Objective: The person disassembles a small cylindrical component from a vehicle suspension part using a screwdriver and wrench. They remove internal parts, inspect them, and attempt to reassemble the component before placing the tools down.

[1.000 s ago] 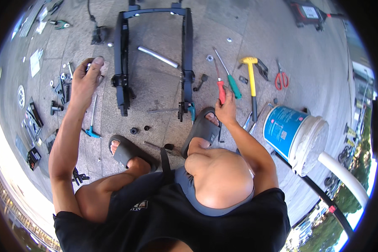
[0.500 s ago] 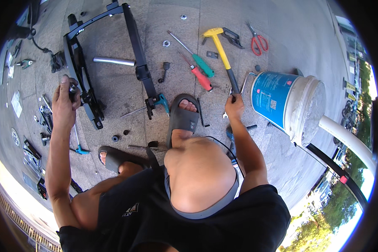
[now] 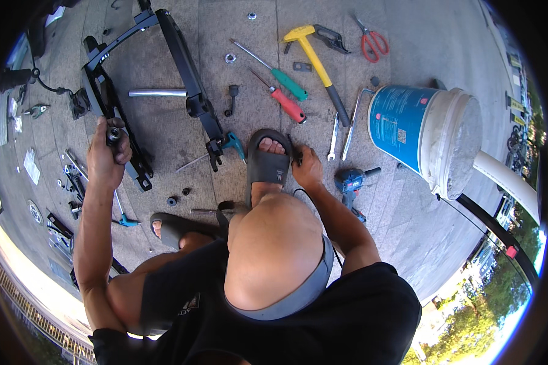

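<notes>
My left hand (image 3: 108, 157) is closed around a dark cylindrical metal part (image 3: 113, 135), held over the left arm of a black frame (image 3: 189, 67). My right hand (image 3: 307, 166) is closed on a small dark object beside my sandal (image 3: 263, 162); most of that object is hidden. Close by lie an open-end wrench (image 3: 334, 135), a blue cordless drill (image 3: 351, 185), and a blue-handled T-handle key (image 3: 234, 143). Above my right hand lie red (image 3: 289, 105) and green (image 3: 290, 84) screwdrivers and a yellow hammer (image 3: 316, 59). A silver tube (image 3: 158, 92) lies inside the frame.
A blue-and-white bucket (image 3: 402, 128) lies on its side at right, with a white pipe (image 3: 506, 180) and a black bar (image 3: 501, 232) beyond. Red scissors (image 3: 371, 45) lie at the top. Several small parts and another T-handle key (image 3: 128, 220) are scattered at left on the paving (image 3: 237, 67).
My right hand has moved from the red screwdriver, past the hammer's handle, down beside my sandal. My left hand still holds its part. The view has turned, shifting the frame leftward in the picture.
</notes>
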{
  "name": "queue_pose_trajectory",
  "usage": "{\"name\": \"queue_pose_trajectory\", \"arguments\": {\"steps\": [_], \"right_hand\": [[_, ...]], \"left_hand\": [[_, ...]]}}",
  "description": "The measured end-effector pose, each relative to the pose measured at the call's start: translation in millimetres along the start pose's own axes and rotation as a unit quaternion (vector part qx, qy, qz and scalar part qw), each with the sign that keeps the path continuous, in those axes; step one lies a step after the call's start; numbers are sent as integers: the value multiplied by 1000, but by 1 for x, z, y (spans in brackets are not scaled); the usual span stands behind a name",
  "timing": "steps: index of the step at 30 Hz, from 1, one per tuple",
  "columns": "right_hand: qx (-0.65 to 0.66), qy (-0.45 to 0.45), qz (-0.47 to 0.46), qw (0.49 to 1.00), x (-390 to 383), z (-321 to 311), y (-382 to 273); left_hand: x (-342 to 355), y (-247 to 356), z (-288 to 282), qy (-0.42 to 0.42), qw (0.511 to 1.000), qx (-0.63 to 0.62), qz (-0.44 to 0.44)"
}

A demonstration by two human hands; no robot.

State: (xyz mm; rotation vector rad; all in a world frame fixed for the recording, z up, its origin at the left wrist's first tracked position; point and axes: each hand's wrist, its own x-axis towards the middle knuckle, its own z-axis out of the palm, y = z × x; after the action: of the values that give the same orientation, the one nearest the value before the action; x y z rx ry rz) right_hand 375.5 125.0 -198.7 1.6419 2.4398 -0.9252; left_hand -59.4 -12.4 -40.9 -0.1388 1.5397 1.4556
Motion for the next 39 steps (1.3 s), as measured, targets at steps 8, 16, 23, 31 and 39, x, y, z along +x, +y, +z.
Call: {"name": "queue_pose_trajectory", "arguments": {"steps": [8, 16, 23, 31, 39], "right_hand": [[83, 67, 37, 994, -3, -10, 14], [132, 233, 55, 962, 45, -55, 37], [155, 232, 73, 957, 51, -86, 47], [192, 184, 76, 961, 0, -69, 57], [108, -112, 238, 959, -99, -43, 71]], "left_hand": [[-1, -6, -9, 38, 999, 0, 24], [4, -10, -5, 55, 998, 6, 30], [-3, -15, 7, 60, 998, 11, 8], [6, -23, 18, 23, 998, 37, -50], [13, -28, 21, -62, 993, 42, -86]]}}
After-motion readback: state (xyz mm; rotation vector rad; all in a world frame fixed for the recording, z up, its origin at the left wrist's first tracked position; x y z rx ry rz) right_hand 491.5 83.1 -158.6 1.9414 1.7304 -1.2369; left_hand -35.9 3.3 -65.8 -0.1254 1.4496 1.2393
